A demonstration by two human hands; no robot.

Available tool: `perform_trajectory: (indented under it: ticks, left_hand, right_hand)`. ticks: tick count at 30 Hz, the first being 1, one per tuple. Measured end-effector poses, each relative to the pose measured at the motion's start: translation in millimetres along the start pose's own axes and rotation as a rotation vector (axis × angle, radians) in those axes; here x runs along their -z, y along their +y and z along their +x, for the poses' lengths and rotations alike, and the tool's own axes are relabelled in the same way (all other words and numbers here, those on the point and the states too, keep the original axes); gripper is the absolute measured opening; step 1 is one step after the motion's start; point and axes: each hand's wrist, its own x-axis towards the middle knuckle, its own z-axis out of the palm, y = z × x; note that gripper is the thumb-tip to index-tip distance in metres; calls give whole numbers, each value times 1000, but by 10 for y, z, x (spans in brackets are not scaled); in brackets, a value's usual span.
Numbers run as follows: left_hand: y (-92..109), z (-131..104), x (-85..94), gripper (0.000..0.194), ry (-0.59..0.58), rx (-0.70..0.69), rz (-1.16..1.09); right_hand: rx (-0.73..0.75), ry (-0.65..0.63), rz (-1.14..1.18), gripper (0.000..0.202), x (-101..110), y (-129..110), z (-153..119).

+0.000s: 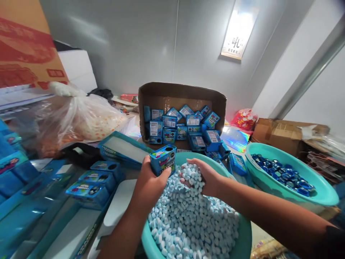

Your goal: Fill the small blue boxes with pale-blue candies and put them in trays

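Note:
My left hand [151, 187] grips a small blue candy box [163, 158] with a dark round hole in its top, above the rim of a turquoise basin [246, 230]. Pale blue and white candies [191, 223] fill much of that basin. Just right of the box, my right hand [205, 178] is cupped palm up around a heap of the same candies, some at its edge. Behind the basin, a tipped cardboard carton [182, 91] contains many blue boxes [169, 136], stacked loosely and spilling toward the front.
A second turquoise basin [292, 158] holds shiny blue round caps [285, 176] at the right. On the left, several blue boxes [88, 190] stand in a display tray [72, 223], near an opened tray [126, 147]. A tied clear bag [86, 118] sits behind them.

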Motion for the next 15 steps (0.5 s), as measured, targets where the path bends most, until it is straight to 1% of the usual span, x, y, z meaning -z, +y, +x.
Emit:
perform_trajectory:
  ticks: [2, 3, 4, 7, 9, 12, 15]
  left_hand:
    - [-1, -3, -14, 36, -42, 20, 10]
    - [-1, -8, -22, 36, -67, 28, 7]
    - [0, -15, -30, 37, -89, 34, 1]
    - [12, -52, -42, 37, -160, 18, 18]
    - [30, -83, -36, 35, -214, -29, 39]
    - [69, -128, -13, 32, -300, -78, 34]
    - [103, -158, 5, 33, -353, -70, 54]
  right_hand:
    - [-105, 44, 139, 27, -44, -66, -66]
    - [-125, 66, 191, 25, -68, -105, -95]
    - [-113, 84, 222, 24, -93, -145, -119]
    - [-11, 108, 263, 21, -156, -263, -156]
    - [63, 107, 281, 20, -183, -343, -151]
    - [134, 100, 343, 18, -216, -464, -120]
    - [193, 65, 440, 18, -270, -556, -85]
